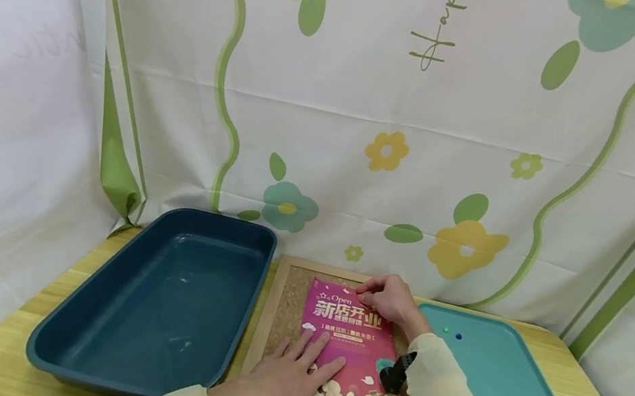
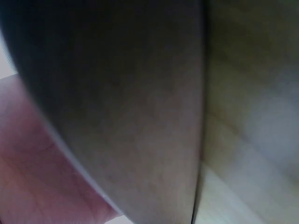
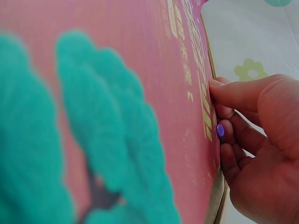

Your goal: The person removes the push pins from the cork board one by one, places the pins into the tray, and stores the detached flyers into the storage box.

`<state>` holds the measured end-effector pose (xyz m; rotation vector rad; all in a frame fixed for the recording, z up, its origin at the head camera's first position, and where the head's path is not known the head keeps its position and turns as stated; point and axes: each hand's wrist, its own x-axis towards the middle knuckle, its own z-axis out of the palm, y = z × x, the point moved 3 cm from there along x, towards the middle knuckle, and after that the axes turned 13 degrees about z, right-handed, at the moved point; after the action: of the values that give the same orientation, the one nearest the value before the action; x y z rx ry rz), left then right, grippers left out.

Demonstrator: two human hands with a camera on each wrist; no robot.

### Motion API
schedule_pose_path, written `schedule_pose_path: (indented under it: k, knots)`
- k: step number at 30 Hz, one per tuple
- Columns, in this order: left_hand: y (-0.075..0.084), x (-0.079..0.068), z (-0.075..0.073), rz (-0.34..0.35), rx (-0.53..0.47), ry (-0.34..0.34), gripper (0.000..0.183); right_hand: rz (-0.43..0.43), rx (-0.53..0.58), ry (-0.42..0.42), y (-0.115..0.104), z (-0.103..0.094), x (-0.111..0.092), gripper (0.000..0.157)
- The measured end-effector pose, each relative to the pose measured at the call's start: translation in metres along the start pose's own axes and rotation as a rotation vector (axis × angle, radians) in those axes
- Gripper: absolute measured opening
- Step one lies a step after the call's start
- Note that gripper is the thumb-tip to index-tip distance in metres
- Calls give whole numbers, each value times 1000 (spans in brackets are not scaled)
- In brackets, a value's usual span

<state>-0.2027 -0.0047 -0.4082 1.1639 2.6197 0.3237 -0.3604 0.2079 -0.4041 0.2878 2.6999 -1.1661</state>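
Observation:
A pink and purple printed poster [image 1: 355,358] with gold lettering lies on a wood-framed cork board [image 1: 293,290]. My left hand [image 1: 290,382] rests on the poster's lower left part, fingers spread. At the upper right edge of the poster, my right hand [image 1: 391,299] has thumb and forefinger pinched together against the surface. A small red spot, seemingly a push pin head, shows at those fingertips in the head view. In the right wrist view, a purple push pin [image 3: 220,130] shows by the curled lower fingers of the right hand [image 3: 261,140]. The left wrist view is dark and blurred.
A deep dark blue tray [image 1: 153,310] stands left of the board. On the right lies a shallow teal tray [image 1: 504,369] with a green pin [image 1: 446,330] and a blue pin [image 1: 459,337]. A flower-printed cloth [image 1: 333,91] hangs behind the wooden table [image 1: 65,280].

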Motion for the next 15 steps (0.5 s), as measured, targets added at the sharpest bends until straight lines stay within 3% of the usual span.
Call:
schedule_pose_path:
  k: [9, 15]
  knots:
    - [-5, 2, 5, 16, -15, 8, 72, 21, 8, 6, 0, 0, 3, 11]
    - [-2, 0, 1, 8, -8, 5, 72, -3, -21, 10, -1, -1, 3, 10]
